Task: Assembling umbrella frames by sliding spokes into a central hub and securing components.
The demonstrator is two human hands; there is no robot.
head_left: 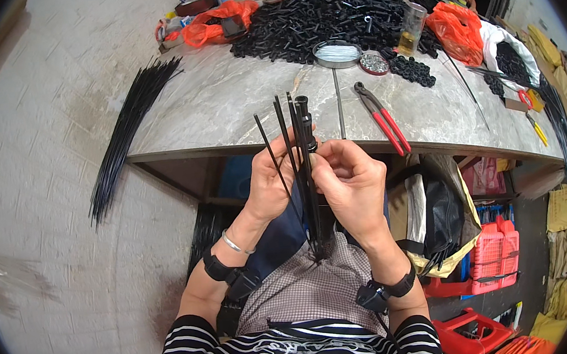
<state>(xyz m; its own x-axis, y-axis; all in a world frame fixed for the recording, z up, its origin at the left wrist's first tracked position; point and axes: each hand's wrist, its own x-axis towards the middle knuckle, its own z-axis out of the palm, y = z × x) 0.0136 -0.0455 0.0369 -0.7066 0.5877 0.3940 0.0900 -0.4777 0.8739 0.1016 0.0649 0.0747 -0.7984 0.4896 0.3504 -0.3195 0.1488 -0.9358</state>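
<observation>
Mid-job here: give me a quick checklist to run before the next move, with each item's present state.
1. Left hand gripping slim straight black rods: ok.
2. Rod tips bunched together: not ok; the leftmost rod leans apart.
3. Right hand closed at the glossy black stepped cylinder: ok, below its top.
4. Exact contact there: cannot tell; fingers partly hide it.
5. Red-handled metal pliers clear of both hands: ok, lying on the grey marbled table.

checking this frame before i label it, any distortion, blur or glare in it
Head view: fisheye bending curves the front edge of the table, and the corners go black; left hand and right hand look fairly sharp; below the table it is dim; no strong glare hides the black rods.
</observation>
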